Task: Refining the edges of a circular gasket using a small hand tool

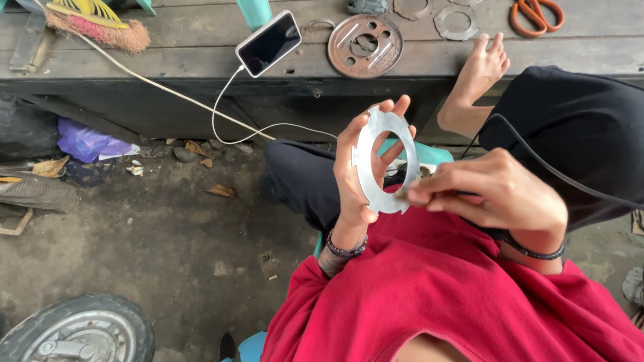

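Left hand [352, 177] grips a flat, notched grey metal ring [384, 161]; right hand [496, 191] pinches its lower edge.

Pretty rough workshop spot here. A dark, worn wooden bench [201, 47] runs across the top, planks scuffed and dusty, with a phone [270, 43] lying on it and a white charging cable [221, 114] trailing off the edge. A broom [100, 27] lies at the bench's left end, orange scissors [535, 15] at the right. Below is a bare, dirty concrete floor [168, 241] with dry leaves and scraps, plus a crumpled purple plastic bag [87, 142] tucked under the bench. A scooter wheel [77, 332] pokes in bottom left. Flat, soft daylight.
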